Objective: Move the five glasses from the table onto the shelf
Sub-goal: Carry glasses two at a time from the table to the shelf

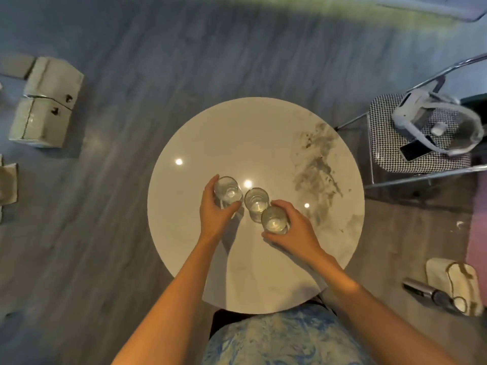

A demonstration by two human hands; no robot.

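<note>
The wood-grain floor (131,61) fills most of the view. At its centre sits the round white bench (237,138), glossy, with grey marbling toward 3 o'clock and three bright light spots on its top. At 3 o'clock from the bench stands a chair (390,159) with a houndstooth seat and metal frame; a white headset (411,119) and a dark phone (413,151) lie on it. At 9 o'clock, well apart from the bench, a taped cardboard box (44,104) rests on the floor. At about 4 o'clock a cream pouch (453,283) lies on the floor with a dark cylindrical object (427,292) just beside it. At 6 o'clock, the person's blue-and-white patterned clothing (276,338) shows at the bench's near edge.

Both bare forearms reach in from 6 o'clock. Three glasses stand upright in a short diagonal row near the bench's middle — clear and seen from above. The left hand (217,209) is curled round the left glass (228,191), thumb on its near side and fingers on its far left side. The middle glass (256,200) stands free between the hands, just beside its neighbours; whether they touch cannot be told. The right hand (292,227) wraps the right glass (274,218), thumb below and fingers curved over its right side.
</note>
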